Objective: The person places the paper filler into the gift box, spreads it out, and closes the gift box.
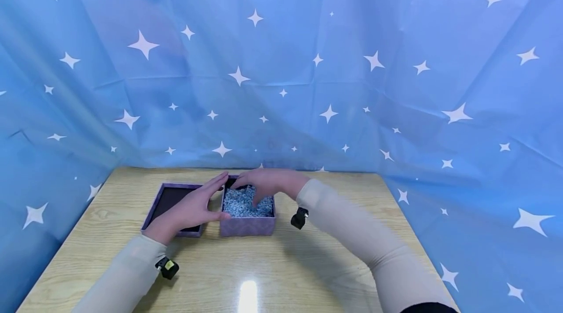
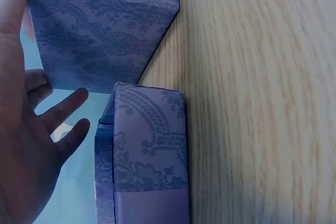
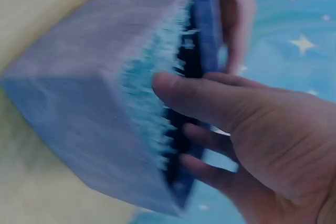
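A purple patterned box (image 1: 248, 227) stands on the table, filled with light-blue shredded paper (image 1: 242, 204). My left hand (image 1: 193, 209) rests along the box's left side, thumb at the near corner and fingers reaching toward the far one. In the left wrist view its outer fingers (image 2: 65, 111) spread loosely beside the box. From the right, my right hand (image 1: 270, 182) reaches in over the top. Its thumb (image 3: 184, 93) touches the shreds or hovers just above them, and the other fingers dip toward the dark gap at the far side. Nothing shows between them.
Left of the box lies its shallow lid (image 1: 169, 204), dark inside face up, partly under my left forearm. The wooden table (image 1: 211, 274) meets a blue star-printed cloth (image 1: 281, 83) at its back and sides. A small black camera sits at each wrist.
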`<action>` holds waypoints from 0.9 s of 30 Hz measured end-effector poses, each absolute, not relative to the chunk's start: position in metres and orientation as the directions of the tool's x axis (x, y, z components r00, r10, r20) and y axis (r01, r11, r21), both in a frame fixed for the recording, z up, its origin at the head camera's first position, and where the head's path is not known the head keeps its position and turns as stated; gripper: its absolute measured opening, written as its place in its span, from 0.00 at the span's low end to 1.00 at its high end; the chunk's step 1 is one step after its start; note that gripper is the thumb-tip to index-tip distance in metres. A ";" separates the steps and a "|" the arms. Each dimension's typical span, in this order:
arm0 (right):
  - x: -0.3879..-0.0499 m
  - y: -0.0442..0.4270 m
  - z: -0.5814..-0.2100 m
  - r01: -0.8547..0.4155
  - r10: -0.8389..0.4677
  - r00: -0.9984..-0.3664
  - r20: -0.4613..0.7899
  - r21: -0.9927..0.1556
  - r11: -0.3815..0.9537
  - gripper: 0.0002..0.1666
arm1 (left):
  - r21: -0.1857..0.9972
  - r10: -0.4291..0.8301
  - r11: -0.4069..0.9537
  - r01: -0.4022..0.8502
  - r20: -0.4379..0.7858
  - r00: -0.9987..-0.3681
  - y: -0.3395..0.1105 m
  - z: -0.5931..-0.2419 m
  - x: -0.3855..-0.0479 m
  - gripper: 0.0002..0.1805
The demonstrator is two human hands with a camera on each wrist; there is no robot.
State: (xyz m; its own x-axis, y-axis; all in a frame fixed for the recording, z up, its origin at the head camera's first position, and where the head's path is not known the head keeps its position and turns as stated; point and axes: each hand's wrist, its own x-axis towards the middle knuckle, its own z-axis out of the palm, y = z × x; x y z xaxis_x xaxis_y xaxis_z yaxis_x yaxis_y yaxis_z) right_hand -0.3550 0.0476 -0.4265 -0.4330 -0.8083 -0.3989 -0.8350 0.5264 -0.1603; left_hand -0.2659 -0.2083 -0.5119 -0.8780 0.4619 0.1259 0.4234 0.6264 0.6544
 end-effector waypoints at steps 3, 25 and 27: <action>-0.354 0.048 -0.420 -0.843 -0.776 -0.416 -0.474 -0.119 0.525 0.54 | 0.649 0.463 0.629 0.427 0.129 -0.877 -0.209 -0.512 -0.266 0.63; -0.354 0.044 -0.429 -0.837 -0.801 -0.422 -0.424 -0.159 0.524 0.53 | 0.647 0.474 0.627 0.434 0.126 -0.872 -0.206 -0.509 -0.269 0.63; -0.353 0.043 -0.425 -0.826 -0.816 -0.423 -0.393 -0.204 0.526 0.52 | 0.651 0.473 0.627 0.427 0.117 -0.873 -0.206 -0.509 -0.268 0.63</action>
